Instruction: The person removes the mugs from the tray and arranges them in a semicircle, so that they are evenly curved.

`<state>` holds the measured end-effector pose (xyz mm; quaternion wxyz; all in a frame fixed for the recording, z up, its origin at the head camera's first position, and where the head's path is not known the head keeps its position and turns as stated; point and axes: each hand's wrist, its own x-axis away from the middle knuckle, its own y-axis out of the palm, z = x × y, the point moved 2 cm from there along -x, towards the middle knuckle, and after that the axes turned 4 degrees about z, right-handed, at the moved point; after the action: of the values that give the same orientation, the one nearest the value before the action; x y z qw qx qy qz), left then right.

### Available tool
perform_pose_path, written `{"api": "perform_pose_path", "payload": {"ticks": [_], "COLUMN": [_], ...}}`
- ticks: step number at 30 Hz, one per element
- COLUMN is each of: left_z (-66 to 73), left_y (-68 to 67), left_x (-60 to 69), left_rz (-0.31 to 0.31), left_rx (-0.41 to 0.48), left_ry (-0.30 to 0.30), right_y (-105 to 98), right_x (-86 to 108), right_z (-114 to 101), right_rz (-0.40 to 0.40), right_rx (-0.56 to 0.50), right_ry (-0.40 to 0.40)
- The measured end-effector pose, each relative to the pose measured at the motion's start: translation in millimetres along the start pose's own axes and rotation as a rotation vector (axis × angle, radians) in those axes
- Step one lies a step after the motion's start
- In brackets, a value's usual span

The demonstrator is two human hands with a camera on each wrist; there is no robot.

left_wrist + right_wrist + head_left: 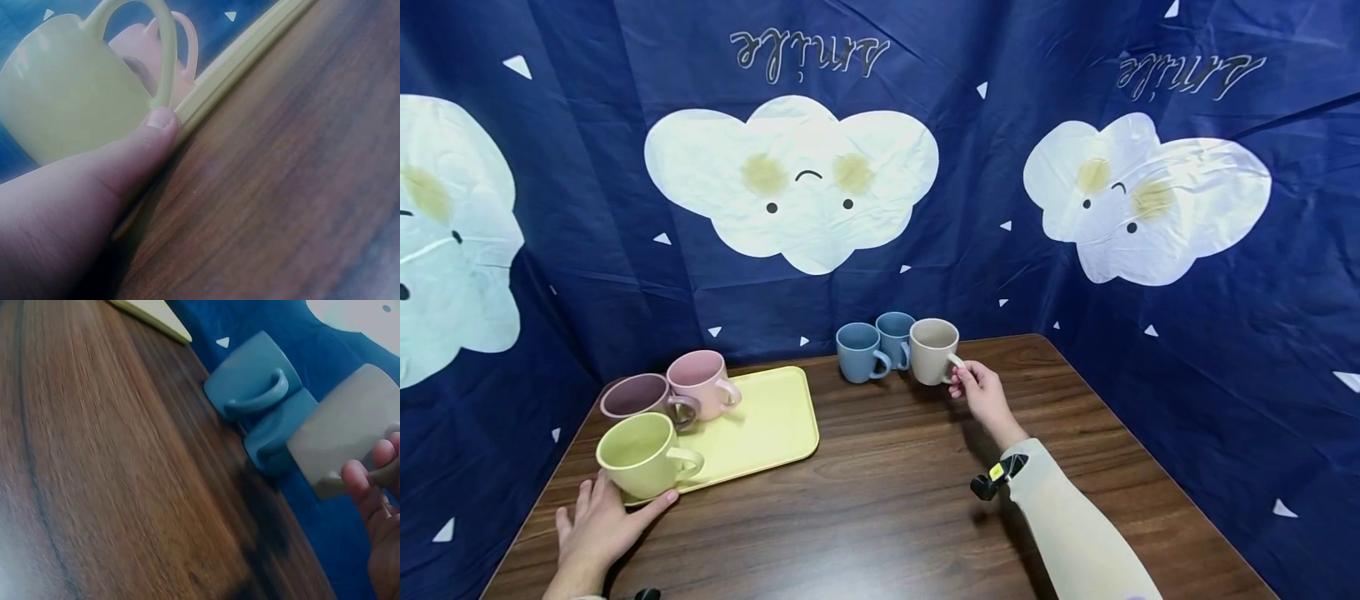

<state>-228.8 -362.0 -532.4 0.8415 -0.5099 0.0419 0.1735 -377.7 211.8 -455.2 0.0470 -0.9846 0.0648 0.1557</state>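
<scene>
**Desk (850,517): Surface, Edges and Hand Positions**

Head view: The desk has a brown wood-grain surface and a rounded far right corner. Blue cloth (587,50) with white clouds (820,237) and inverted lettering (808,54) stands behind the far edge and along both sides. A yellow tray (767,417) occupies the left part. It carries a purple mug (640,400), a pink mug (700,390) and a light green mug (638,462), grouped toward its left end; its right part shows bare. Two blue mugs (857,354) stand near the far edge, with a beige mug (931,358) just to their right. A wide stretch of wood runs from the tray to the right desk edge, and a narrower one separates the tray from the blue mugs. The left hand (598,525) is at the tray's near left corner, fingers spread. The right hand (988,396) pinches the beige mug's handle.

Left wrist view: The thumb lies straight along the tray edge, its tip just under the green mug's handle. The other fingers are hidden. Wood extends from the rim to the right.

Right wrist view: The fingers pinch the beige mug's handle; its base shows against the cloth. The tray corner appears well apart from the mugs, across the wood.
</scene>
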Motion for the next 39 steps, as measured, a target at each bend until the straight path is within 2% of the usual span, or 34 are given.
{"api": "perform_pose_path", "payload": {"ticks": [6, 15, 20, 26, 32, 39], "left_z": [1.1, 0.8, 0.3, -0.7, 0.0, 0.8], "left_y": [-0.3, -0.5, -0.7, 0.1, 0.1, -0.8], "left_x": [0.0, 0.3, 0.5, -0.7, -0.3, 0.1], "left_rz": [-0.002, -0.007, -0.013, -0.014, -0.013, -0.011], "left_rx": [0.0, -0.002, -0.002, -0.012, -0.005, -0.003], "left_ry": [0.0, -0.004, -0.001, 0.004, 0.005, -0.001], "right_y": [-2.4, 6.3, 12.3, 23.1, 31.6, 36.4], "right_x": [-7.8, -20.2, -26.2, -26.0, -28.4, -32.3], "right_z": [15.0, 41.8, 54.0, 54.1, 56.6, 60.0], "right_rz": [0.099, 0.207, 0.215, 0.227, 0.255, 0.25], "right_rx": [0.004, 0.086, 0.051, 0.021, 0.029, 0.054], "right_ry": [0.041, 0.026, 0.04, 0.055, 0.055, 0.058]}}
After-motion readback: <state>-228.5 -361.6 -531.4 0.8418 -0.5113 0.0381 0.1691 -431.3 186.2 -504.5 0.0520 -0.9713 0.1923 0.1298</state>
